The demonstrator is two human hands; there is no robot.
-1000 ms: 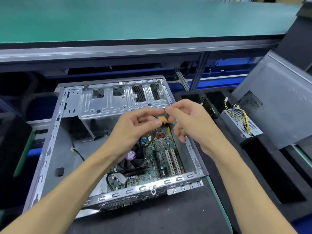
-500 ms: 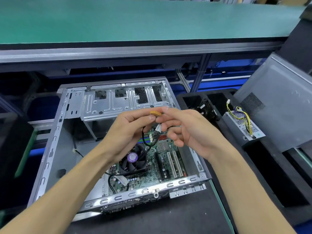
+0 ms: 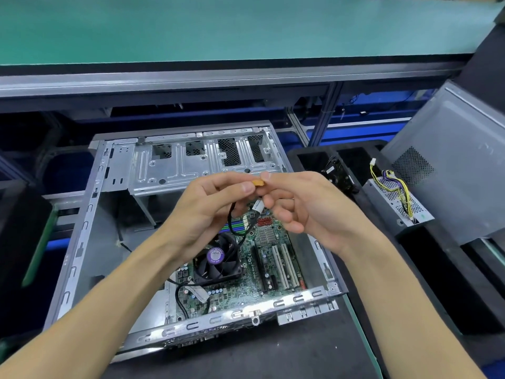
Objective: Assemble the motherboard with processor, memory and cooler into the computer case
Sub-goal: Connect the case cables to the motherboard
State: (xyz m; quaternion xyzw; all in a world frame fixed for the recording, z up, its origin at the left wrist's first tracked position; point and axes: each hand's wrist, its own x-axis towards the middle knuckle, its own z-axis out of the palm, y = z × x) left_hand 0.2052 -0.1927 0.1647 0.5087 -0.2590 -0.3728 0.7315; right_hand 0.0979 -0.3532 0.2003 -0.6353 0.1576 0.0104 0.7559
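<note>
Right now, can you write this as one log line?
hands: left and right pinch orange plug | cable: hangs below | board: in case

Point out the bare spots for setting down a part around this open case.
Bare: case floor left of the fan cooler; black mat before the case. Crowded: motherboard under both hands; power supply right.

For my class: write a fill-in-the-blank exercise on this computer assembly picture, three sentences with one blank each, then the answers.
1. Both hands pinch a small connector whose colour is ____.
2. The cooler fan has a round sticker at its hub, coloured ____.
3. The motherboard lies inside the open metal ____.

Missing words: orange; purple; case
</note>
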